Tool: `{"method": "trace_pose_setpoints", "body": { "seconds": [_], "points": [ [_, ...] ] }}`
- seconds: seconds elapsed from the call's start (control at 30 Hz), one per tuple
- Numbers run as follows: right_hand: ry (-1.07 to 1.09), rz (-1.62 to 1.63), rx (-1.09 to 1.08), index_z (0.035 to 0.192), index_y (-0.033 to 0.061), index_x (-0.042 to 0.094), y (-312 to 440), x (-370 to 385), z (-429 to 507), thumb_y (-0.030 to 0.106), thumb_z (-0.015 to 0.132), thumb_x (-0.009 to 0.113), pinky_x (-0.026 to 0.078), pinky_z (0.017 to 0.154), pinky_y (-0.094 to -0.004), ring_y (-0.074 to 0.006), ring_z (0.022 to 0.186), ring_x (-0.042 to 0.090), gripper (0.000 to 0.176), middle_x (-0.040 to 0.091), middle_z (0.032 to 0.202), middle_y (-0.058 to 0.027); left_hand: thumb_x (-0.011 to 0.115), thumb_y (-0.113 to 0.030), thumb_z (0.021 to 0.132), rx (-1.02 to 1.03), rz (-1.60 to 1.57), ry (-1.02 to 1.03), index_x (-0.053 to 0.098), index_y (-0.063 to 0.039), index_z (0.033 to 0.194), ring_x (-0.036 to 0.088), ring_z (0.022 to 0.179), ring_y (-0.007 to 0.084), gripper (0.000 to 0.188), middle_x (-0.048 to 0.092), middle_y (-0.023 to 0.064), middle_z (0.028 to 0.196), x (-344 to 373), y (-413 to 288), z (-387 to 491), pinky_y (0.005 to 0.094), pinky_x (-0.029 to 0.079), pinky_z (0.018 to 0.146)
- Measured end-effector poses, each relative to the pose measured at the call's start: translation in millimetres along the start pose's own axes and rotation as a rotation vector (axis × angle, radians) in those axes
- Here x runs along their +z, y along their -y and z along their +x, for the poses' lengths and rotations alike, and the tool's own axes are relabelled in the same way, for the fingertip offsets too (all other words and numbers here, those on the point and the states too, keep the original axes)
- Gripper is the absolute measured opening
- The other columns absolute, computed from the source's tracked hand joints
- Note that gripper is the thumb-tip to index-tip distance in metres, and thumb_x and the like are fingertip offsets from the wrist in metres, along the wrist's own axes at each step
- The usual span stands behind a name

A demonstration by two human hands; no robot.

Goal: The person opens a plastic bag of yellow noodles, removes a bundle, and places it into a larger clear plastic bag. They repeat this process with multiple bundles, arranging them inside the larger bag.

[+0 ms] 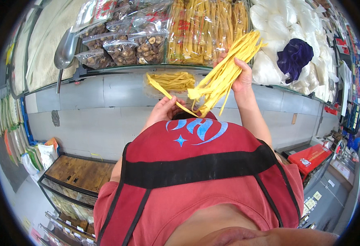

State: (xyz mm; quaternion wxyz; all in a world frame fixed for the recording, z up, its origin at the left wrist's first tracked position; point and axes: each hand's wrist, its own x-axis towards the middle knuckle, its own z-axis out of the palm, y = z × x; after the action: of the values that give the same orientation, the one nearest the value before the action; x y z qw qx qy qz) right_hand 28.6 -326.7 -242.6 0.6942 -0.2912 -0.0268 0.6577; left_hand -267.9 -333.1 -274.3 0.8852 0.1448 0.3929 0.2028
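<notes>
My right hand [243, 75] grips a thick bundle of yellow dried tofu-skin sticks [226, 69], held slanting, its upper end over the display bin. Between the thumb and fingers of my left hand [164, 110] is a single tofu-skin strip [160, 87], pointing up and to the left. The strip's lower end comes close to the bottom of the bundle. Just beyond my left hand lies a clear plastic bag of tofu-skin sticks [176, 80]; what it rests on is hidden.
Ahead, glass-edged bins hold bagged dried mushrooms [150, 46], bagged tofu-skin sticks [198, 33] and white plastic bags [266, 67] under a dark purple cloth [295, 58]. A metal scoop [66, 50] leans at the left. Behind me stand a wooden-topped shelf [78, 172] and a red box [310, 156].
</notes>
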Motion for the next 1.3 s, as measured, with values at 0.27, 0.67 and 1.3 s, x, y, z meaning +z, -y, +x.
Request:
{"method": "trace_pose_setpoints", "body": {
  "seconds": [0.27,0.67,1.3],
  "points": [
    [-0.02,-0.044,0.22,0.122,-0.0005,0.053,18.7,-13.0,-0.9,0.011,0.079,0.068,0.051,0.096,-0.051,-0.0326,0.1,0.064,0.048,0.063,0.106,-0.0164,0.046,-0.023,0.104,0.442,0.532,0.176,0.047,-0.001,0.137,0.051,0.125,0.0228,0.04,0.055,0.0118,0.135,53.8,-32.3,13.0,0.037,0.037,0.107],
    [-0.027,-0.002,0.203,0.113,-0.0013,0.059,20.8,-5.8,18.5,0.004,0.08,0.071,0.058,0.086,-0.0453,-0.0314,0.093,0.069,0.035,0.069,0.103,-0.0173,0.049,-0.013,0.102,0.472,0.591,0.412,0.012,-0.003,0.155,0.04,0.134,0.0192,0.066,0.037,0.0137,0.15,104.5,-35.8,65.3,0.0316,0.033,0.11],
    [-0.007,0.128,-0.111,0.13,-0.0102,0.048,52.3,-43.8,30.5,0.016,0.083,0.063,0.042,0.108,-0.0525,-0.0396,0.122,0.054,0.056,0.059,0.125,-0.026,0.048,-0.036,0.102,0.535,1.059,0.668,0.035,-0.005,0.149,0.04,0.13,0.0251,0.057,0.045,0.0127,0.139,148.7,-90.8,142.3,0.0351,0.027,0.113]
  ]
}}
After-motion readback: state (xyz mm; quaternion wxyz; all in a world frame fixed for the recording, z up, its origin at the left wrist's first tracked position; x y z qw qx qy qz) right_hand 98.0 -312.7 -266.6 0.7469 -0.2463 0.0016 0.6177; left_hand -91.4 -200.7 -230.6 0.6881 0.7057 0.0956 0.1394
